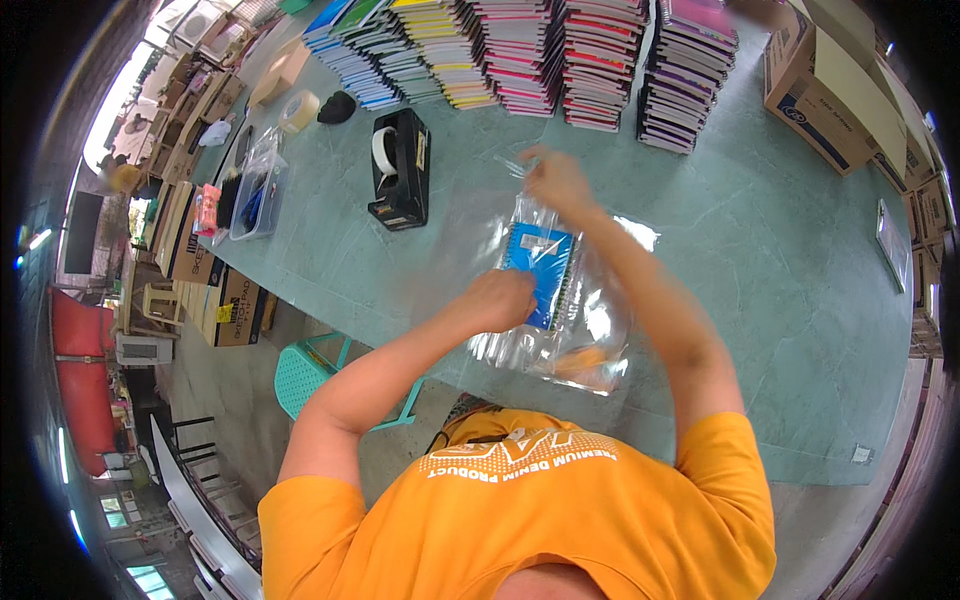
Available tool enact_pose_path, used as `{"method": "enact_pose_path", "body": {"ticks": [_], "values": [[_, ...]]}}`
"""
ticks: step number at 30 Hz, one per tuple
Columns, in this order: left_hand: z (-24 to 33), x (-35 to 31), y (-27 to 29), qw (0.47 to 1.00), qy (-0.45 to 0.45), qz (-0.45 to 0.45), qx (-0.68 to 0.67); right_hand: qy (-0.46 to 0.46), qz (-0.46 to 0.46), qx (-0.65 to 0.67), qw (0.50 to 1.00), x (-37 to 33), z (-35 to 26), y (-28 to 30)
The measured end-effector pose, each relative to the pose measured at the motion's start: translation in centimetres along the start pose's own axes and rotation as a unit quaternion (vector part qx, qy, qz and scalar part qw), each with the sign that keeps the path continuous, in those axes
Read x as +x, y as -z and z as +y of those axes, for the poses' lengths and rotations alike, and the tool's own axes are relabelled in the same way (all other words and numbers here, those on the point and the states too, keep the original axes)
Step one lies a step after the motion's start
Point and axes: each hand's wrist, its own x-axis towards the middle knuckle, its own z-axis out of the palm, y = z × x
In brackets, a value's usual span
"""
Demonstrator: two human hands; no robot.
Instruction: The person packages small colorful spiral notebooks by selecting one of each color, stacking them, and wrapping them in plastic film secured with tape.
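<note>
A blue spiral notebook (540,262) lies inside a clear plastic sleeve (590,325) on the table in front of me. My left hand (503,299) rests at the notebook's left edge, its fingers curled and closed against it through the film. Beyond the notebook's top end, my right hand (557,186) is closed on a strip of the clear plastic, slightly smeared by motion. The film's near edge is shiny and wrinkled. A black tape dispenser (402,170) with a white roll stands to the left of the sleeve.
Several tall stacks of notebooks (515,55) line the far edge. An open cardboard box (825,95) stands far right. On the left are a clear plastic bin (260,200), a tape roll (298,111) and a small black object (337,107). A green stool (310,378) stands by the table.
</note>
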Motion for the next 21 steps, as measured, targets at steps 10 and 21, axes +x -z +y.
{"method": "enact_pose_path", "body": {"ticks": [10, 21], "values": [[0.5, 0.4, -0.8, 0.997, -0.005, 0.064, -0.032, 0.193, -0.193, -0.186, 0.944, -14.0, -2.2, 3.7], [-18.9, -4.5, 4.8, 0.808, 0.133, 0.495, -0.291, 0.107, -0.036, -0.176, 0.978, -15.0, -2.2, 0.6]]}}
